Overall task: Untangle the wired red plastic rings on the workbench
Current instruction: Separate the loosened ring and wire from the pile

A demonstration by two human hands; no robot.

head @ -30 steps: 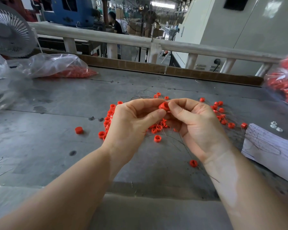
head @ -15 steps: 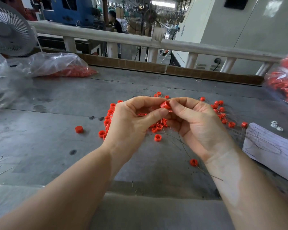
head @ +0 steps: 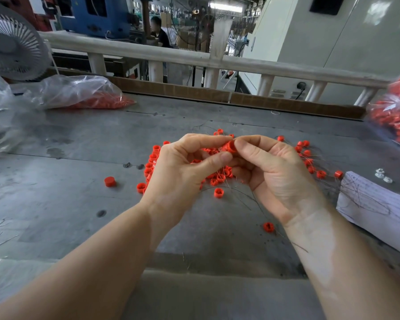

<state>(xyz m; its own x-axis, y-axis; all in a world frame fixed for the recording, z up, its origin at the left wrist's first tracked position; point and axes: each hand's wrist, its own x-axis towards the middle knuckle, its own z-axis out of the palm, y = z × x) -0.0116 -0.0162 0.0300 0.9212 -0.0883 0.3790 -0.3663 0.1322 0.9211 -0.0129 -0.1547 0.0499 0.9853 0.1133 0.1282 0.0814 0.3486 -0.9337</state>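
Your left hand (head: 183,172) and right hand (head: 273,167) both pinch one red ring (head: 229,146), raised above the wired pile (head: 217,175) on the surface (head: 67,192).

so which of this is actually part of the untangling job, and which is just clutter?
Job:
- left hand and right hand, both pinching the held ring
- ring pile with thin wires
- workbench

Lying about:
- red cap
- bag of red parts
- second bag
- paper
- fan
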